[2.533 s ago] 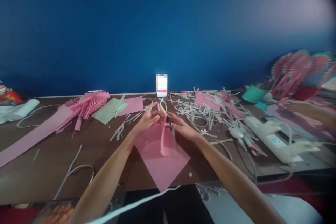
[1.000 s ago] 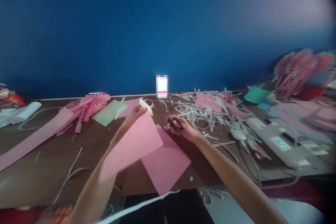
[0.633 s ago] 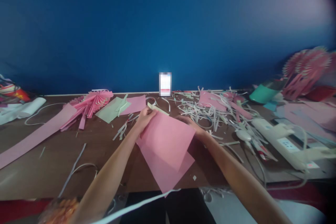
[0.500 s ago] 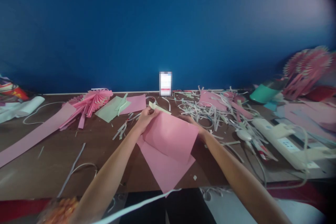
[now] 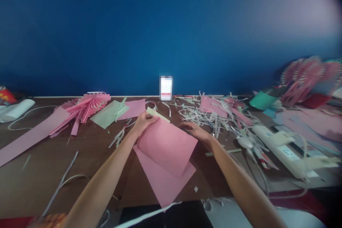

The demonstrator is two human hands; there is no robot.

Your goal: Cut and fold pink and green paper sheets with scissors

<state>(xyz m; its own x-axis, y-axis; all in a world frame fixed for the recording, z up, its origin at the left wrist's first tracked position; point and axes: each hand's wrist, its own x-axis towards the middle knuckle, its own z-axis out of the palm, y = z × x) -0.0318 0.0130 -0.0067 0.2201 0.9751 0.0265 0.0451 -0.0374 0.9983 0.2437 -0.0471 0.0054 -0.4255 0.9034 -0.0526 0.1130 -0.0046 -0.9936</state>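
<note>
My left hand point(image 5: 144, 124) pinches the upper left corner of a pink paper sheet point(image 5: 167, 146), which is tilted above the table. A pale yellowish strip point(image 5: 160, 114) runs along the sheet's top edge. Under it lies a second pink sheet point(image 5: 162, 185), its pointed corner toward me. My right hand point(image 5: 196, 132) is just beyond the sheet's upper right edge, with its fingers curled and pointing left. Something thin and dark shows beneath those fingers, but I cannot make out what it is.
Loose white paper strips point(image 5: 217, 114) are heaped behind my right hand. A white power strip point(image 5: 278, 149) with plugs and cords is at right. Pleated pink paper point(image 5: 94, 104) and a pale green sheet point(image 5: 108, 115) lie at left. A lit phone point(image 5: 166, 88) stands against the blue wall.
The view has shifted slightly, so most things appear farther left. My right hand shows more fully beside the sheet's edge, while my left hand keeps its pinch.
</note>
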